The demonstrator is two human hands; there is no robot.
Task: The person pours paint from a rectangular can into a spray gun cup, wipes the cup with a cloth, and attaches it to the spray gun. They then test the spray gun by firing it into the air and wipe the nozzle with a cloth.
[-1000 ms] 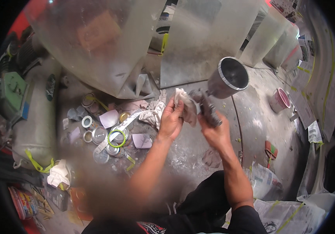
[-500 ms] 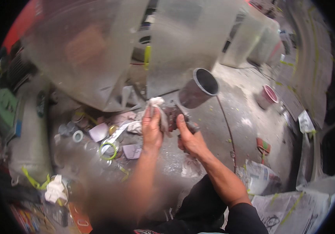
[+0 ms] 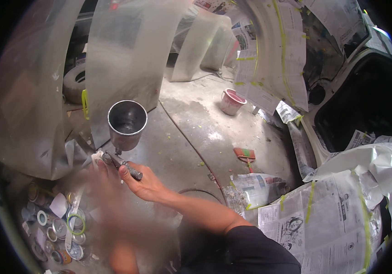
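Spray gun (image 3: 125, 139) is gripped in the right hand (image 3: 144, 183); cloth (image 3: 97, 157) shows just left of it, at the left hand (image 3: 103, 172), whose blurred grip cannot be told. Wiping appears in hand; the next stroke calls for steadiness.

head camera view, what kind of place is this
Probably a vehicle paint workshop: the right hand grips a spray gun, taped newspaper masks what looks like a car body, and cans crowd the floor.
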